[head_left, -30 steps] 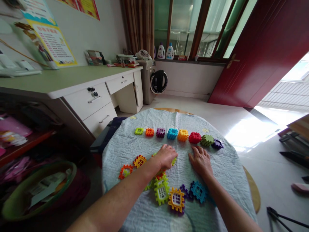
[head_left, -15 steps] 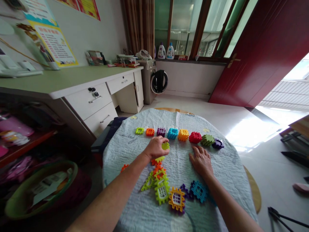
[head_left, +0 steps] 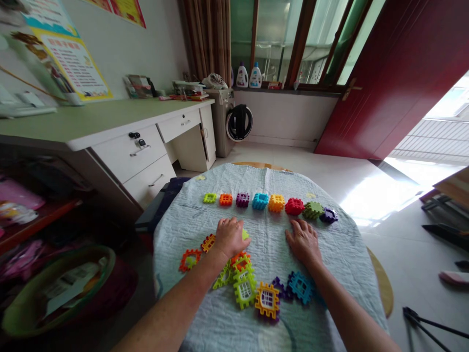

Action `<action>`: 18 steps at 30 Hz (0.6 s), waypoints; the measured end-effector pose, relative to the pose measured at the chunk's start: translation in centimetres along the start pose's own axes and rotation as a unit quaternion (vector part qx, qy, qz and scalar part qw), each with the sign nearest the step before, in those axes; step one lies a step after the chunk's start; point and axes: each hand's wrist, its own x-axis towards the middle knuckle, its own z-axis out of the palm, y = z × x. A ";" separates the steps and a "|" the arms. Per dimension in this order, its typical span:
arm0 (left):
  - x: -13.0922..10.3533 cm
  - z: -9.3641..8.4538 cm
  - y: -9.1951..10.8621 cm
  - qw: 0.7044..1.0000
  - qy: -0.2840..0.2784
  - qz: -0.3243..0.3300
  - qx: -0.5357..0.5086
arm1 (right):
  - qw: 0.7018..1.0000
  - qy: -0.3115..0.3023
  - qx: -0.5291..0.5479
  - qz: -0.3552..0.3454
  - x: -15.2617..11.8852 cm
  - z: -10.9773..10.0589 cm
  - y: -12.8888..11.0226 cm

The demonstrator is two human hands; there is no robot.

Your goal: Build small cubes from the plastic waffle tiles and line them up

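A round table under a pale blue cloth (head_left: 330, 254) carries a far row of several small coloured cube blocks, from a lime one (head_left: 210, 198) to a purple one (head_left: 329, 215). My left hand (head_left: 229, 236) rests curled over a yellow-green piece (head_left: 245, 234), just behind a heap of flat waffle tiles (head_left: 245, 288). My right hand (head_left: 303, 240) lies flat on the cloth, holding nothing, close to the red cube (head_left: 294, 206). An orange tile (head_left: 189, 259) and a yellow-orange tile (head_left: 208, 242) lie to the left.
A long desk with drawers (head_left: 135, 151) stands at the left. A green basin (head_left: 54, 293) sits on the floor below it. A washing machine (head_left: 234, 122) stands by the window, a red door (head_left: 395, 73) at the right. Black rods (head_left: 428, 327) lie on the floor.
My left hand lifted a yellow-green piece toward the cube row, then came back down near the tile heap. The right hand stayed put.
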 end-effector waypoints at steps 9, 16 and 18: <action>-0.2 -0.9 0.3 0.999 -0.038 0.017 0.007 | 1.000 -0.004 0.003 0.003 0.1 0.0 0.0; -0.5 -0.4 -0.5 0.999 0.033 0.027 0.025 | 1.000 -0.005 0.003 0.006 0.1 0.0 0.0; -0.7 -0.3 -0.8 0.998 0.049 0.014 0.026 | 1.000 -0.004 0.005 0.005 0.0 0.0 0.0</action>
